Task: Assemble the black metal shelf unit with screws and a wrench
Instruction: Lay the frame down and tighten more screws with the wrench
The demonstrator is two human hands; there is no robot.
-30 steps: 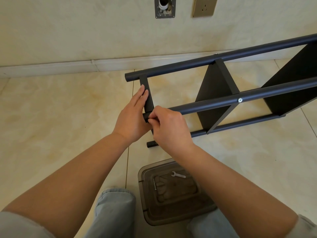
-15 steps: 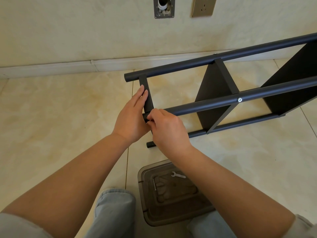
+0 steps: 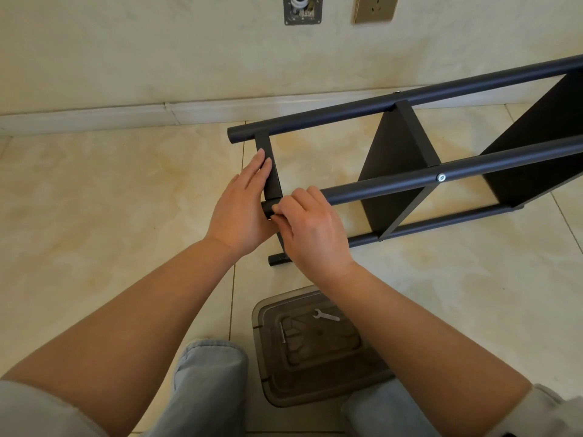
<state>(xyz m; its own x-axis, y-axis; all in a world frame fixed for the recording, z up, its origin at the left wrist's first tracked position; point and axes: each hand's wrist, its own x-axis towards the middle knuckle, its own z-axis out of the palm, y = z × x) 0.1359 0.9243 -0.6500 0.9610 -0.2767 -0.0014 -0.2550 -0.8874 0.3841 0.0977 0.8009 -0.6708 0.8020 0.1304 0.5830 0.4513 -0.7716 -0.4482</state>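
**Little change at the tube end**

The black shelf unit (image 3: 410, 159) lies on the floor as before. The right hand (image 3: 312, 228) still pinches at the tube end, slightly shifted; the left hand (image 3: 243, 209) stays flat against the crossbar (image 3: 272, 181), fingers straight. The wrench (image 3: 326, 316) rests unmoved on the tray (image 3: 268, 357).

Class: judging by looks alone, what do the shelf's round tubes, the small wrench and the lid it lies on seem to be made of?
Round tubes: probably metal, with a matte black painted or powder-coated finish; dull, even sheen, bright screw head set in.
Wrench: bare metal, apparently steel; silvery and shiny.
Lid: likely plastic, smoky and translucent; moulded ribs, rounded corners.
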